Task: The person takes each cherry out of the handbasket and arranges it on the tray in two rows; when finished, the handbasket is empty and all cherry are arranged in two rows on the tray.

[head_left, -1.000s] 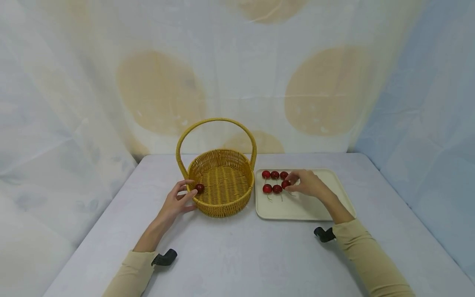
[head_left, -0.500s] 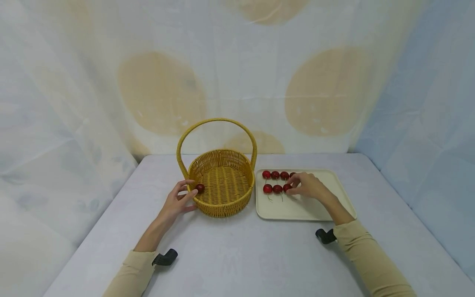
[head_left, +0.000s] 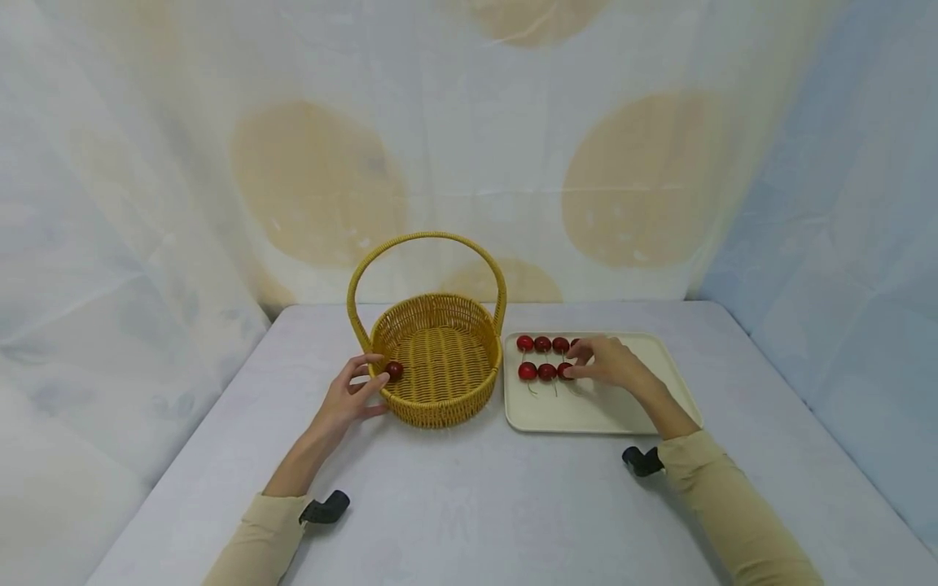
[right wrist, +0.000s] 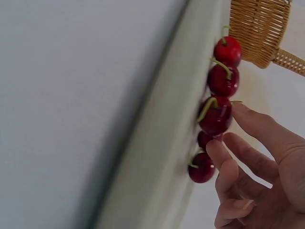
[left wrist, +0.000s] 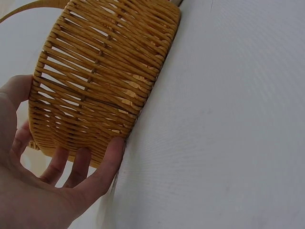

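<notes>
My left hand (head_left: pixel 353 395) holds the near left side of a yellow wicker basket (head_left: pixel 440 417), its fingers against the outer wall (left wrist: pixel 95 95) in the left wrist view. One dark red cherry (head_left: pixel 394 371) lies inside the basket by that hand. To the right, my right hand (head_left: pixel 604 364) is over a cream tray (head_left: pixel 608 415), thumb and forefinger around the rightmost cherry (right wrist: pixel 215 115) of the front row. Beside it sit two more front cherries (head_left: pixel 528 371) with green stems. A back row of several cherries (head_left: pixel 542 344) is partly hidden by the fingers.
The tall arched handle (head_left: pixel 427 235) rises over the basket, which stands close to the tray's left edge. A white table (head_left: pixel 469 505) carries both. Patterned cloth (head_left: pixel 476 146) hangs behind, and black pieces (head_left: pixel 326 509) stick out by the cuffs.
My right hand has set the third front-row cherry slightly nearer me, in line with its neighbours. The fourth back-row cherry has come partly into sight. My left hand has stayed on the basket.
</notes>
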### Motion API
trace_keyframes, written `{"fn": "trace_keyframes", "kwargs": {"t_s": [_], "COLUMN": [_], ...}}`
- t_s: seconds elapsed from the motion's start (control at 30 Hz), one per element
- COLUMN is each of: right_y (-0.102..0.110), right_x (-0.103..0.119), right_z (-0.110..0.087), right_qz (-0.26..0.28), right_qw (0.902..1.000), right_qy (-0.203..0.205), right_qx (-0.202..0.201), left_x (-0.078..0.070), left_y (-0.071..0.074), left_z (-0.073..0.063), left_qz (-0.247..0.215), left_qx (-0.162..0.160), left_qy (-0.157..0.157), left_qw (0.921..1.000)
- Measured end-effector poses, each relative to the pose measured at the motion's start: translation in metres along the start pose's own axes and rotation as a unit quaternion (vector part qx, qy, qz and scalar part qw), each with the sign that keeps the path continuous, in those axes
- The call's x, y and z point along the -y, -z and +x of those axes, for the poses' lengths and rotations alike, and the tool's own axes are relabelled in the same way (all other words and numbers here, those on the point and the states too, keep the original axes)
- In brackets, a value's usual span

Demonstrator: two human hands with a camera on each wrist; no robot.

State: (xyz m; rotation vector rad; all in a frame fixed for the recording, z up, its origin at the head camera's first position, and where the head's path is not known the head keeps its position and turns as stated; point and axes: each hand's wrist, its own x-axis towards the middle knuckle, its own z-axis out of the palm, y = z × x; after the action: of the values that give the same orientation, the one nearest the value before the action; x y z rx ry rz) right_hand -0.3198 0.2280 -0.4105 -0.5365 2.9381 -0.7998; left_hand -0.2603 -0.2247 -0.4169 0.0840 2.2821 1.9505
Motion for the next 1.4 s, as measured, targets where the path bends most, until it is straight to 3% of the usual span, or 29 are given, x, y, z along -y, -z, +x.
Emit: {"fn": "trace_keyframes", "kwargs": {"t_s": [0.27,0.57,1.13,1.4], "right_y": [0.024,0.037,0.004,-0.014], "right_x": [0.022,0.064,0.131,0.152], "right_z": [0.004,0.011,0.039,0.05], "right_qz": [-0.005,-0.018,-0.025,-0.025], "right_qw": [0.9997,0.9989,0.9926,0.9913], "right_qy": [0.014,0.039,0.119,0.127], "right_qx": [-0.019,-0.018,0.003,0.024], "left_x": [-0.004,-0.006,-0.002,0.0], "left_y": [0.0,0.0,0.0,0.0], "left_z": [-0.003,-0.003,-0.001,-0.001], "left_qz": [0.005,0.009,0.01,0.008], "left_qx": [-0.002,-0.001,-0.001,-0.002], "left_qy": [0.005,0.008,0.008,0.007], "left_qw": [1.0,0.9999,0.9999,0.9999]}}
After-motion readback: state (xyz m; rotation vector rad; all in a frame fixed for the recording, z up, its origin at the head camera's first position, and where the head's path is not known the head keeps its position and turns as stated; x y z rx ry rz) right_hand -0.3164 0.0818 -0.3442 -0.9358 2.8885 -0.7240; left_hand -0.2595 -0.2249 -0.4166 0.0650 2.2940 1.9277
